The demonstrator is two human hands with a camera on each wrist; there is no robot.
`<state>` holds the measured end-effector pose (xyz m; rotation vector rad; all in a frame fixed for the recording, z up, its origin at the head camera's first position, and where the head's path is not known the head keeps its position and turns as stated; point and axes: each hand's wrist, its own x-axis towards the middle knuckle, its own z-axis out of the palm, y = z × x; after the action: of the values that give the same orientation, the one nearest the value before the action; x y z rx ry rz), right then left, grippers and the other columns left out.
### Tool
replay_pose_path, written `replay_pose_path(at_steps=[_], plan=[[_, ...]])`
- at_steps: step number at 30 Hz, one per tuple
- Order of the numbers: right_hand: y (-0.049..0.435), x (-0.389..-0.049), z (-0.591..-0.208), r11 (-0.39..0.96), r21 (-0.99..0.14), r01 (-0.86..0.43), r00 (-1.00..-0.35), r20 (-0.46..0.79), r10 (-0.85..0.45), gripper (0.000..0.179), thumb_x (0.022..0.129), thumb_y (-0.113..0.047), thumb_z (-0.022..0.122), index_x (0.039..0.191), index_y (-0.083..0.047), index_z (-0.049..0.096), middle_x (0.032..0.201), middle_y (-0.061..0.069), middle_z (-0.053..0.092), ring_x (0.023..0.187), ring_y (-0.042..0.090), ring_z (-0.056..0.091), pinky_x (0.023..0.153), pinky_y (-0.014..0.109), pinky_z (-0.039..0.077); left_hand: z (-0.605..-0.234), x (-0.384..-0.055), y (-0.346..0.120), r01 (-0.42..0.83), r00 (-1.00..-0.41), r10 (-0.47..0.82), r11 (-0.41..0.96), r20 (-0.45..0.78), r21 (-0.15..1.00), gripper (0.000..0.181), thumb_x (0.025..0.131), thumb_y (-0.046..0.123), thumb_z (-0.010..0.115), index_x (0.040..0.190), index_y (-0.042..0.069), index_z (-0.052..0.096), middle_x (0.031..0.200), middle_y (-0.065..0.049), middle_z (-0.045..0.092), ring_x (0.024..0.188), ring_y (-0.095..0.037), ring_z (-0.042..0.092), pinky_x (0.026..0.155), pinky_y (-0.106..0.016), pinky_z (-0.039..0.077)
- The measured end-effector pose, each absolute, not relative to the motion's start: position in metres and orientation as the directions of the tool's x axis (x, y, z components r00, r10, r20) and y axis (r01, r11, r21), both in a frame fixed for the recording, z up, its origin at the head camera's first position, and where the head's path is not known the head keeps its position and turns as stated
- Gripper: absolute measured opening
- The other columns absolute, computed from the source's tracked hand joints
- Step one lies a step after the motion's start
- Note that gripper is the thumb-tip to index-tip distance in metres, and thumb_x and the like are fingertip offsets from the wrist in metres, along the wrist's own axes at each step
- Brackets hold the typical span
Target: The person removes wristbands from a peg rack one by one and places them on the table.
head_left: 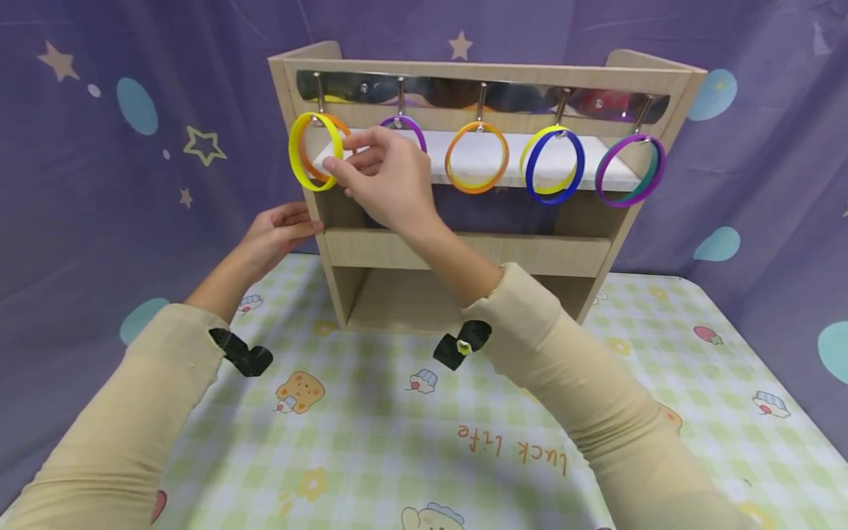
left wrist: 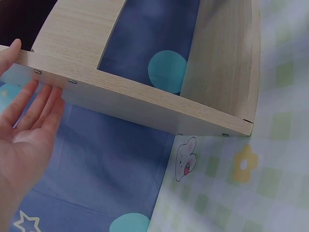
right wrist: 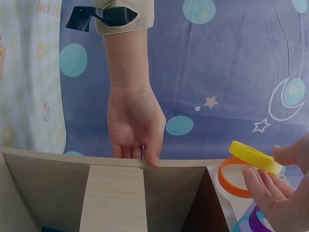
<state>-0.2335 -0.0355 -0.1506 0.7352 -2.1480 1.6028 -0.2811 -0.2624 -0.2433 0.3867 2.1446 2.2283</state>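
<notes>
My right hand (head_left: 391, 177) pinches a yellow wristband (head_left: 294, 151) between thumb and fingers at the leftmost hook of a small wooden shelf (head_left: 477, 250). Just behind it, an orange wristband (right wrist: 222, 181) hangs from that hook. Whether the yellow band's top rests on the hook is hard to tell. My left hand (head_left: 268, 239) touches the shelf's left side panel (left wrist: 125, 104); its straight fingers lie against the outer face and the thumb is at the front edge. Part of the purple wristband (head_left: 422, 136) on the second hook is hidden by my right hand.
A shiny metal strip (head_left: 523, 96) carries the row of hooks. Further right hang an orange-and-yellow wristband (head_left: 449, 157), a blue wristband (head_left: 581, 165) before a yellow one, and a purple-and-teal wristband (head_left: 599, 177). The shelf stands on a checked tablecloth (head_left: 371, 419) before a purple curtain (head_left: 218, 59).
</notes>
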Motion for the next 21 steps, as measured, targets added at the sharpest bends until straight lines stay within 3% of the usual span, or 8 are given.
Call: replay_pose_path(at_steps=[14, 21], plan=[[-0.042, -0.228, -0.144, 0.050, -0.819, -0.572, -0.814, 0.559, -0.156, 0.024, 0.084, -0.008, 0.074, 0.104, 0.004, 0.067, 0.091, 0.021, 0.074, 0.073, 0.023, 0.073, 0.061, 0.022, 0.059, -0.242, -0.281, -0.262, 0.160, -0.968, 0.190, -0.033, 0.163, 0.987, 0.040, 0.091, 0.004, 0.063, 0.127, 0.000, 0.045, 0.099, 0.010, 0.067, 0.092, -0.003, 0.064, 0.085, -0.011, 0.052], [-0.042, -0.223, -0.144, 0.000, -0.840, -0.542, -0.825, 0.533, -0.189, 0.024, 0.084, -0.007, 0.073, 0.104, 0.005, 0.066, 0.091, 0.022, 0.073, 0.071, 0.023, 0.072, 0.065, 0.027, 0.061, -0.242, -0.280, -0.262, 0.153, -0.969, 0.191, -0.043, 0.158, 0.987, 0.036, 0.091, 0.005, 0.063, 0.124, 0.005, 0.048, 0.101, 0.011, 0.067, 0.094, -0.001, 0.063, 0.086, -0.011, 0.051]])
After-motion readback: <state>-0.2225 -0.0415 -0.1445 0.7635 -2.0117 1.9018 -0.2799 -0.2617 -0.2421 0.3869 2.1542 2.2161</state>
